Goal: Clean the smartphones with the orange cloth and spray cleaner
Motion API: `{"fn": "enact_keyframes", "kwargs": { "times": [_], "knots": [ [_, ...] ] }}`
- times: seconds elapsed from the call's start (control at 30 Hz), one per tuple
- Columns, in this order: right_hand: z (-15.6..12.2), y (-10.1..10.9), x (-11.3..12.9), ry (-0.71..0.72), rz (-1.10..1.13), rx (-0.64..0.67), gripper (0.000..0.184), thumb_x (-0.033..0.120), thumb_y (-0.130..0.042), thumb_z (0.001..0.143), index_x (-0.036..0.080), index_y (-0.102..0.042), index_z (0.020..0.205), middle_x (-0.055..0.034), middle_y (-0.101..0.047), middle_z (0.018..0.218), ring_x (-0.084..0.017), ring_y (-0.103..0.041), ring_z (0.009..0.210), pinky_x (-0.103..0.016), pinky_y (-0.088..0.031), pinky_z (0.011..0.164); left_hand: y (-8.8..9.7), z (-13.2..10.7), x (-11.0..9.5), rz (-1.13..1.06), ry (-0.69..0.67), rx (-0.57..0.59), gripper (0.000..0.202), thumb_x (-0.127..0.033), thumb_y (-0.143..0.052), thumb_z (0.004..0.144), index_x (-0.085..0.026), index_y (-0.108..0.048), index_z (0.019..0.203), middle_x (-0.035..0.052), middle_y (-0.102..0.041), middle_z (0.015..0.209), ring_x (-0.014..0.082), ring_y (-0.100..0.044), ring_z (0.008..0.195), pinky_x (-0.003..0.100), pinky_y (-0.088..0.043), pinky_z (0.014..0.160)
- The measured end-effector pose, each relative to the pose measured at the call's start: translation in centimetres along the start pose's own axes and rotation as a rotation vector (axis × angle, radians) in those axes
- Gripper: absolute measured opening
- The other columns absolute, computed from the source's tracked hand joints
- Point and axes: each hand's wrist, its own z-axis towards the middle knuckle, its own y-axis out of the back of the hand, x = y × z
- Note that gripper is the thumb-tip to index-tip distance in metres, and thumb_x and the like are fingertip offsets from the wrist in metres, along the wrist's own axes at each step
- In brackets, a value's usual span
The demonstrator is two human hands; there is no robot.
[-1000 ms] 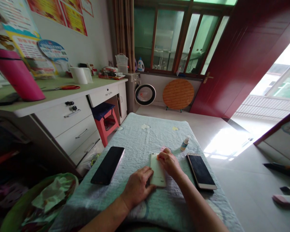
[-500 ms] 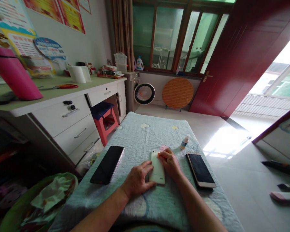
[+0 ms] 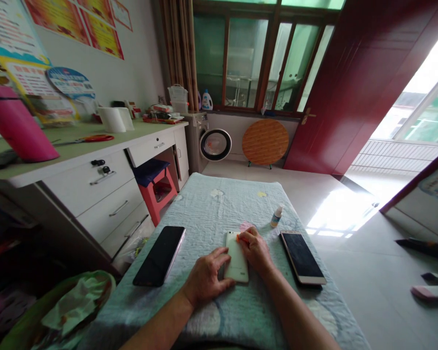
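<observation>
A white phone (image 3: 237,265) lies back side up on the quilted cloth in front of me. Fingers of my left hand (image 3: 206,274) rest along its left edge, with the thumb by its lower corner, holding it in place. My right hand (image 3: 256,250) pinches a small orange piece (image 3: 238,237) against the phone's upper back; its kind is mostly hidden by the fingers. To the left lies a large black-screened phone (image 3: 160,255). On the right is a gold-framed phone (image 3: 302,257), screen up. Behind it stands a small white-capped bottle (image 3: 276,216).
The quilted cloth (image 3: 229,199) covers the low surface. A desk (image 3: 83,187) with drawers runs along the left, with a red stool (image 3: 158,189) beneath it. A green bin (image 3: 105,287) sits at lower left. Beyond are a washing machine (image 3: 195,141) and a red door (image 3: 336,97).
The camera view has shifted slightly, so the scene sits a little lower and further left. Both hands stay at the white phone, the right still pinching the orange piece.
</observation>
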Motion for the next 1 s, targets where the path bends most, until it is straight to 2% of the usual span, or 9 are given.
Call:
{"fn": "enact_keyframes", "kwargs": {
  "times": [0.43, 0.6, 0.73, 0.87, 1.0],
  "knots": [
    [-0.6, 0.9, 1.7, 0.015, -0.159, 0.081, 0.013, 0.016, -0.055, 0.087, 0.019, -0.066, 0.081, -0.0014, -0.057, 0.087, -0.011, -0.053, 0.071, -0.022, -0.037, 0.063, 0.1, 0.0, 0.3, -0.028, -0.001, -0.027, 0.043, -0.034, -0.075, 0.078, -0.019, -0.065, 0.116, 0.0128, -0.059, 0.135, 0.0295, -0.059, 0.12, 0.041, -0.048, 0.102],
    [-1.2, 0.7, 2.9, 0.132, -0.175, 0.155, 0.015, 0.016, -0.056, 0.085, 0.018, -0.064, 0.073, 0.0006, -0.054, 0.08, -0.009, -0.047, 0.062, -0.022, -0.03, 0.057, 0.0, 0.1, 0.3, -0.031, -0.023, -0.064, 0.048, -0.047, -0.073, 0.079, -0.021, -0.063, 0.119, 0.0111, -0.063, 0.129, 0.03, -0.061, 0.117, 0.042, -0.049, 0.101],
    [-1.6, 0.0, 3.4, 0.203, -0.21, 0.187, 0.014, 0.014, -0.057, 0.082, 0.018, -0.062, 0.069, 0.0014, -0.052, 0.077, -0.008, -0.043, 0.059, -0.023, -0.027, 0.055, -0.1, 0.0, 0.1, -0.011, -0.049, -0.051, 0.049, -0.048, -0.067, 0.084, -0.021, -0.06, 0.124, 0.0114, -0.066, 0.124, 0.0298, -0.062, 0.114, 0.042, -0.049, 0.1],
    [-1.0, 0.0, 2.9, 0.159, -0.235, 0.176, 0.019, 0.018, -0.052, 0.09, 0.019, -0.065, 0.076, 0.0, -0.055, 0.084, -0.009, -0.047, 0.065, -0.022, -0.031, 0.059, 0.0, -0.2, -0.3, 0.022, -0.077, -0.039, 0.042, -0.046, -0.067, 0.084, -0.02, -0.063, 0.117, 0.0104, -0.067, 0.117, 0.0288, -0.066, 0.104, 0.04, -0.053, 0.094],
    [-0.2, 0.7, 2.0, 0.013, -0.249, 0.119, 0.022, 0.023, -0.049, 0.095, 0.02, -0.067, 0.083, -0.0012, -0.056, 0.088, -0.012, -0.052, 0.073, -0.022, -0.035, 0.064, -0.1, -0.3, -0.3, 0.08, -0.081, -0.03, 0.036, -0.039, -0.07, 0.082, -0.021, -0.064, 0.113, 0.0091, -0.066, 0.119, 0.0282, -0.067, 0.1, 0.04, -0.055, 0.091]
  ]
}}
